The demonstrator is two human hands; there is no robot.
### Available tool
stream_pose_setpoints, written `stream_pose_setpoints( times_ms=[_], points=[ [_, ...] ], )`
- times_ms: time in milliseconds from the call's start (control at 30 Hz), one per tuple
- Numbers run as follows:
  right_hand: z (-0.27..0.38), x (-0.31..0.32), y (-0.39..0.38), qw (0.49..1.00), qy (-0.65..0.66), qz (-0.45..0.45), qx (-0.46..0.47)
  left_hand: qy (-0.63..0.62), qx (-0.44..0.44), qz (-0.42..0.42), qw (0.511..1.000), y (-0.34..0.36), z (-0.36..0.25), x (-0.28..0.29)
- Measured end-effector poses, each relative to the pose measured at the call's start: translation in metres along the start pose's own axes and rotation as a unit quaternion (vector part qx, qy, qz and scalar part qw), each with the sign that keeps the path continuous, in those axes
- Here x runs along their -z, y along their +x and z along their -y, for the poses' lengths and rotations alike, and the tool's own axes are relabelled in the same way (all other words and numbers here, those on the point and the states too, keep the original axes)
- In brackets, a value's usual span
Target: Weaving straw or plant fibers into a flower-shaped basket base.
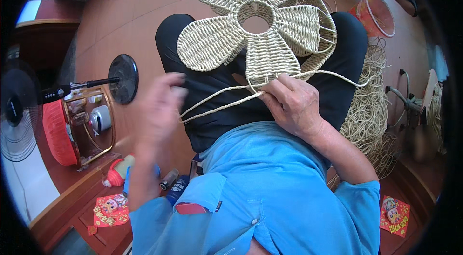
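Note:
A flower-shaped woven straw piece [272, 57] rests over my knees, its petals spreading from a round ring with an open middle. Behind its right side curves a woven wall, joined to some petals by bare wire and cord. My right hand [294, 103] is closed at the lower edge of the bottom petal, pinching a twisted straw cord [224, 106]. From there the cord runs left in a long loop toward my left hand [161, 105], which is raised and smeared by motion; its fingers and grip are unclear. Another length of cord trails right from the petal.
A large heap of loose straw cord [366, 105] lies by my right leg. Beyond it stands a red bucket [376, 13], near another person's legs at the top right. On the left are a black fan [19, 110], its round base [123, 79] and a rack with a red cover [58, 132].

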State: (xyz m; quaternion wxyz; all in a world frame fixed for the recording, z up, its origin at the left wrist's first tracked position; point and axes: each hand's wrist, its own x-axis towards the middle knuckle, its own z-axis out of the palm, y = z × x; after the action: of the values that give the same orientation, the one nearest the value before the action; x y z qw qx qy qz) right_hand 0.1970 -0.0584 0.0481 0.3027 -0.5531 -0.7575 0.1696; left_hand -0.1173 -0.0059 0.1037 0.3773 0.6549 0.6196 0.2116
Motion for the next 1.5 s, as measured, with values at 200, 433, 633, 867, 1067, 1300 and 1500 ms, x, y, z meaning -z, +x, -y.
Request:
stream_pose_setpoints(
  times_ms=[200, 433, 633, 867, 1067, 1300, 1500],
  points=[
    [-0.001, 0.001, 0.004, 1.000, 0.025, -0.002, -0.004, 0.035, -0.104, 0.053, 0.993, -0.014, 0.004, -0.063],
    [-0.005, 0.005, 0.006, 0.996, 0.078, 0.006, -0.047, 0.423, 0.099, -0.258, 0.863, 0.004, 0.080, 0.152],
    [-0.005, 0.013, 0.014, 0.988, 0.098, 0.054, -0.107, 0.187, -0.014, -0.169, 0.967, -0.021, -0.024, 0.068],
    [-0.005, 0.019, 0.031, 0.976, 0.119, 0.096, -0.157, -0.050, -0.167, 0.034, 0.984, -0.019, -0.041, -0.124],
    [-0.007, 0.021, 0.030, 0.973, 0.122, 0.097, -0.168, -0.104, -0.098, 0.004, 0.990, -0.013, -0.047, -0.148],
    [-0.009, 0.019, 0.025, 0.978, 0.126, 0.095, -0.138, -0.073, -0.037, -0.022, 0.996, -0.018, -0.046, -0.157],
    [-0.004, 0.027, 0.021, 0.970, 0.183, 0.082, -0.138, -0.122, -0.055, -0.074, 0.988, -0.017, -0.043, -0.163]
  ],
)
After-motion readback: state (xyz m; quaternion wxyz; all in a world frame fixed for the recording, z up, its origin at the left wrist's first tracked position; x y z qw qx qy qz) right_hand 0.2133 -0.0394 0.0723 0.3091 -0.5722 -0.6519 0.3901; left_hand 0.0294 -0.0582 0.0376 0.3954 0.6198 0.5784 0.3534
